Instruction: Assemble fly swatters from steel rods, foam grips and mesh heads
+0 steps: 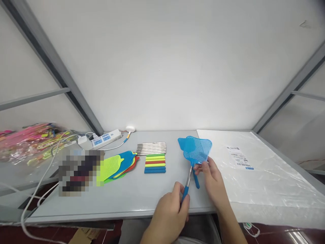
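Note:
A blue fly swatter (203, 149) with a metal rod and blue grip is held up over the table. My left hand (170, 210) is closed round its grip. My right hand (209, 173) pinches the lower edge of its head, near where the rod meets it. Behind it, another blue piece (181, 143) shows in part, and a second blue handle (196, 181) points toward me; the held head hides how they join. To the left lie a row of coloured handles (155, 162) and several metal rods (151, 148).
Loose swatter heads (111, 166) in yellow-green, blue and red overlap on the left. Beyond them are a power strip (106, 138) with cables and a blurred patch. White plastic wrapping (266, 186) with a label covers the table's right side. Bagged colourful items (35, 139) lie far left.

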Tool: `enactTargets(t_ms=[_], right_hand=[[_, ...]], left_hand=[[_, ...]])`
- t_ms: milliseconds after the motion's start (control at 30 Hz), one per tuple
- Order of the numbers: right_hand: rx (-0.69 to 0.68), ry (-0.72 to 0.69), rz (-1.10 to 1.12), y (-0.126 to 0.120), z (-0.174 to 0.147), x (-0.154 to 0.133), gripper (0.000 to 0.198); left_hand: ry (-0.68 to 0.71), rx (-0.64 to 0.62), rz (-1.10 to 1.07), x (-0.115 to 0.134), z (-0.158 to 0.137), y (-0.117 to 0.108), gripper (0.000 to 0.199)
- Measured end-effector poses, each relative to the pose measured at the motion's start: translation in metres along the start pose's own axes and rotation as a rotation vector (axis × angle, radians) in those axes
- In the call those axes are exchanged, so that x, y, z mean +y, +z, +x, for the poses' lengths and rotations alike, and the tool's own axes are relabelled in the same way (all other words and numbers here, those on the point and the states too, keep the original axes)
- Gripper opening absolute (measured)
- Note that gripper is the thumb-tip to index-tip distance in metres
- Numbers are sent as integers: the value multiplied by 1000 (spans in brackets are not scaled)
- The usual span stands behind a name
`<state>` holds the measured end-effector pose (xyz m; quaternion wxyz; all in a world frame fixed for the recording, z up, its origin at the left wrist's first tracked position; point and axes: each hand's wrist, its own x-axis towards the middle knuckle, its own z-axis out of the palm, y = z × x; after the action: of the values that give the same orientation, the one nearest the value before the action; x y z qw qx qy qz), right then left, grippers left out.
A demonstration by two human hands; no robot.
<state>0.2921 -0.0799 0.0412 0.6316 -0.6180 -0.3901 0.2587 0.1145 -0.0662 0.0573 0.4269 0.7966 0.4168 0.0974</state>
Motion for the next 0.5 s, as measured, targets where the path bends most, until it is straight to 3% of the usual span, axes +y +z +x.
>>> enactTargets(t_ms=[167,333,500], right_hand=[[11,-17,-686,4,9,23,50],[-36,22,-886,7,-4,49,47],[-54,-25,-966,13,2,55,38]], left_hand=[[-133,178,338,0,62,-11,28],[-148,186,528,2,107,-14,34],[-155,111,548,7,128,-12,42]])
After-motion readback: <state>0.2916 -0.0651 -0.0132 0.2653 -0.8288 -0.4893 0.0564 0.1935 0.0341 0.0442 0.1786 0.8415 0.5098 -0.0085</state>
